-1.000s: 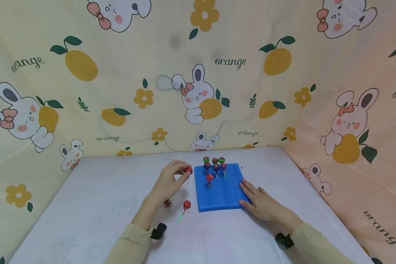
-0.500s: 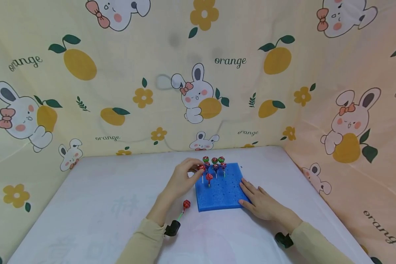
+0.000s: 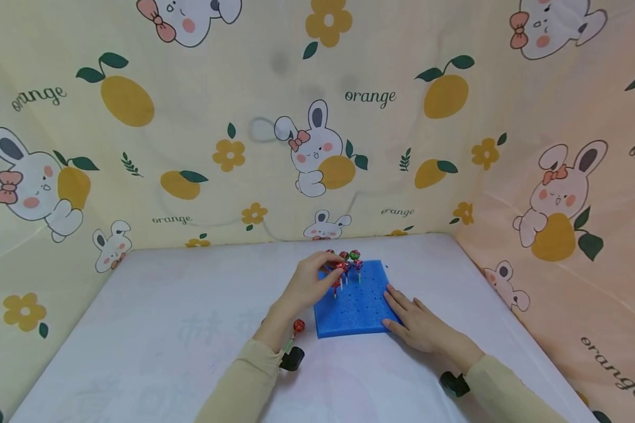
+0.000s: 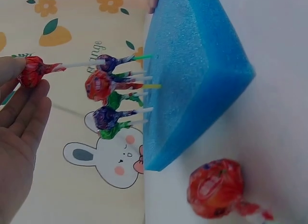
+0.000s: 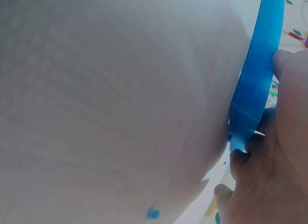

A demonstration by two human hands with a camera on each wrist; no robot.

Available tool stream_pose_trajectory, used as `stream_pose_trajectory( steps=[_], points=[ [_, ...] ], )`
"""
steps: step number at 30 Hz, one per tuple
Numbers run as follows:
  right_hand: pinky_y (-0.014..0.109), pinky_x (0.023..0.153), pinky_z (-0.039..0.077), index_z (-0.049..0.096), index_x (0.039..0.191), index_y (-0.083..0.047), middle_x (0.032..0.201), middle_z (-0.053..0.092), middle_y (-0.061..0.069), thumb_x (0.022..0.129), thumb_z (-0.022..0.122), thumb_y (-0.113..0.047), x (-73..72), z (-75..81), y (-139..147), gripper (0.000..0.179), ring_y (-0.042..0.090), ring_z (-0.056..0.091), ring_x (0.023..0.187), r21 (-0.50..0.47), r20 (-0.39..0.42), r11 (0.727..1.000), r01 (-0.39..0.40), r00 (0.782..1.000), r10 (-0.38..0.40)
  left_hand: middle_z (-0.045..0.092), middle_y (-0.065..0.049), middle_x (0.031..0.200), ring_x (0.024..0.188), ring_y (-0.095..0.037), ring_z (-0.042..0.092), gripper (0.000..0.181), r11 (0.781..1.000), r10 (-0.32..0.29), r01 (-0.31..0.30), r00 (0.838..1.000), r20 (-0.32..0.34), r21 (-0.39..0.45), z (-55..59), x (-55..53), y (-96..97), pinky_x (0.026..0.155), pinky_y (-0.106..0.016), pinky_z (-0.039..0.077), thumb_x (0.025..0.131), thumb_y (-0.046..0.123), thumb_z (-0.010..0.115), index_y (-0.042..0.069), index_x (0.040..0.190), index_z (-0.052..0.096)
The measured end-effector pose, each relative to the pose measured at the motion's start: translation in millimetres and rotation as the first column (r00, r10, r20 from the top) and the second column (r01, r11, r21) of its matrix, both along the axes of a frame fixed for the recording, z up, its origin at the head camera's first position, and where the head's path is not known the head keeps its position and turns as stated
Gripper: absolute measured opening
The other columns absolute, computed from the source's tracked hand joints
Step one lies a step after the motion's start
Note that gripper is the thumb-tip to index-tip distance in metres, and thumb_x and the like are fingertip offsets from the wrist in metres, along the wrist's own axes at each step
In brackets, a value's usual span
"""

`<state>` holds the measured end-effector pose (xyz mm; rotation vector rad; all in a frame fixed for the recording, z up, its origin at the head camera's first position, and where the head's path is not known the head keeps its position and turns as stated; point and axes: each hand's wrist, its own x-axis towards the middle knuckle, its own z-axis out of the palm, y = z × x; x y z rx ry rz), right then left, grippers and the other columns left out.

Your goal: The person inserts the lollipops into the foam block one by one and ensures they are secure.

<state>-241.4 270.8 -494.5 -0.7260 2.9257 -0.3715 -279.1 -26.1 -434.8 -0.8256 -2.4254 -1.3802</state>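
My left hand (image 3: 308, 284) pinches a red-wrapped lollipop (image 4: 32, 72) by its candy head. Its white stick is held over the blue foam block (image 3: 349, 317), and in the left wrist view the stick's end is apart from the foam. Several lollipops stand upright in the block's far part: a red one (image 4: 98, 85) with a yellow stick, purple ones (image 4: 106, 118) and green ones (image 4: 114, 100). In the head view my left fingers partly cover them. On the block's right edge rests my right hand (image 3: 420, 326), fingers extended.
Left of the block, a red lollipop (image 3: 298, 326) lies on the white tabletop (image 3: 190, 352), its stick partly behind my left wrist camera (image 3: 292, 359). A printed cloth wall (image 3: 233, 194) closes off the back and sides.
My left hand has carried the lollipop rightward, from beside the block to over its far left part. The left forearm now covers most of another loose lollipop. My right hand has stayed put.
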Motion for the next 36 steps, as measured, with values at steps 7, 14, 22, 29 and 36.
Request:
stream_pose_trajectory(
  steps=[7, 14, 22, 29, 36],
  points=[
    [0.071, 0.120, 0.020, 0.027, 0.162, 0.000, 0.171, 0.017, 0.021, 0.107, 0.050, -0.051, -0.5, -0.6, 0, 0.079, 0.047, 0.028, 0.152, -0.006, 0.005, 1.000, 0.007, 1.000, -0.007, 0.068, -0.006, 0.116, 0.104, -0.025, 0.067, 0.022, 0.999, -0.024, 0.025, 1.000, 0.016, -0.035, -5.8, -6.4, 8.6, 0.093, -0.036, 0.059, 0.102, 0.014, 0.069, 0.007, 0.123, 0.069],
    [0.070, 0.120, 0.020, 0.026, 0.163, 0.000, 0.171, 0.016, 0.021, 0.108, 0.049, -0.050, -1.1, -2.4, 1, 0.078, 0.046, 0.027, 0.153, -0.003, 0.010, 1.000, 0.008, 1.000, -0.008, 0.068, -0.007, 0.117, 0.107, -0.033, 0.066, 0.024, 0.998, -0.020, 0.024, 0.998, 0.059, -0.065, -14.2, -11.0, 12.2, 0.094, -0.045, 0.058, 0.102, 0.014, 0.069, 0.007, 0.125, 0.069],
    [0.070, 0.120, 0.020, 0.026, 0.163, 0.000, 0.171, 0.016, 0.021, 0.108, 0.049, -0.050, 0.2, 0.0, -1, 0.078, 0.045, 0.026, 0.153, -0.016, 0.023, 1.000, 0.004, 1.000, -0.003, 0.069, -0.008, 0.118, 0.107, -0.031, 0.068, 0.022, 0.996, -0.024, 0.030, 0.997, 0.066, -0.082, -21.1, -15.2, 13.7, 0.095, -0.042, 0.058, 0.102, 0.013, 0.069, 0.006, 0.123, 0.069],
    [0.071, 0.120, 0.020, 0.027, 0.162, 0.001, 0.171, 0.017, 0.023, 0.108, 0.049, -0.050, 2.2, 3.0, -2, 0.077, 0.047, 0.027, 0.153, -0.027, 0.023, 1.000, -0.001, 1.000, 0.001, 0.069, -0.006, 0.119, 0.109, -0.028, 0.067, 0.022, 0.993, -0.005, 0.014, 0.997, 0.074, -0.116, -25.6, -16.4, 15.8, 0.095, -0.033, 0.057, 0.102, 0.015, 0.069, 0.009, 0.123, 0.070],
    [0.070, 0.120, 0.020, 0.026, 0.162, 0.001, 0.171, 0.016, 0.022, 0.108, 0.049, -0.049, 1.0, 2.7, 0, 0.077, 0.047, 0.026, 0.153, -0.016, 0.016, 1.000, 0.004, 1.000, -0.003, 0.069, -0.005, 0.124, 0.112, -0.021, 0.066, 0.023, 0.987, 0.011, 0.002, 0.996, 0.084, -0.159, -27.8, -18.9, 19.1, 0.099, -0.032, 0.056, 0.102, 0.016, 0.069, 0.010, 0.124, 0.070]
  ],
)
